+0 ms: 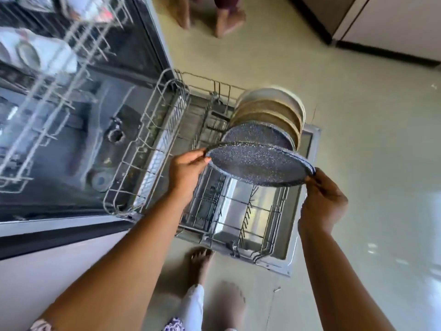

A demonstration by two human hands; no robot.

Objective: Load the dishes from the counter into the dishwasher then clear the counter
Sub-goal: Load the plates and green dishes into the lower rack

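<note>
A dark speckled plate (259, 164) hovers tilted over the pulled-out lower rack (229, 218) of the open dishwasher. My left hand (186, 172) pinches its left rim and my right hand (322, 201) grips its right rim. Behind it in the rack stand several plates on edge: another speckled plate (255, 134), then tan and cream plates (274, 108).
The upper rack (43, 75) at the left holds white cups and bowls, blurred. The dishwasher door (298, 240) lies open under the lower rack. My bare feet (200, 261) stand on the pale tiled floor. Another person's feet (214, 17) are at the top. Cabinets (393, 25) stand top right.
</note>
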